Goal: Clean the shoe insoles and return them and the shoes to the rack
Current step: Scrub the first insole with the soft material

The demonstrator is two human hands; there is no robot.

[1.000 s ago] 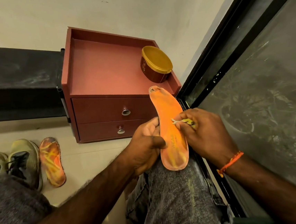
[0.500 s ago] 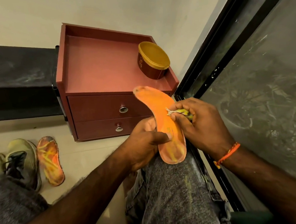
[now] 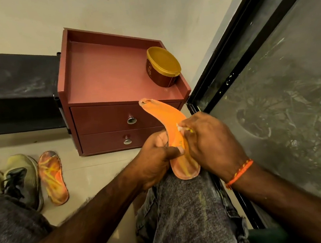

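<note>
The floor (image 3: 101,172) carries most of what is here, and a dark window frame (image 3: 228,60) walls off its right side, so open room lies only to the left. A red drawer unit (image 3: 112,82) stands in the floor's far right corner against the wall, with a gold-lidded tub (image 3: 163,66) at the right edge of its top, likely kept within reach for the cleaning. Two shoes (image 3: 22,177) sit at the floor's left edge, apart from the work. Just beside them lies a second insole (image 3: 52,178), face up, apparently waiting its turn or set aside. The insole in hand (image 3: 172,120) rests its heel on the person's knee, toe bent up and left toward the drawers, probably to brace it for rubbing. The left hand (image 3: 155,157) pinches its middle, thumb on top, holding it steady. The right hand (image 3: 210,142) has its grip curled round a small pale and yellow cleaning piece (image 3: 184,129), pressed against the insole's right edge; what it is I cannot tell
</note>
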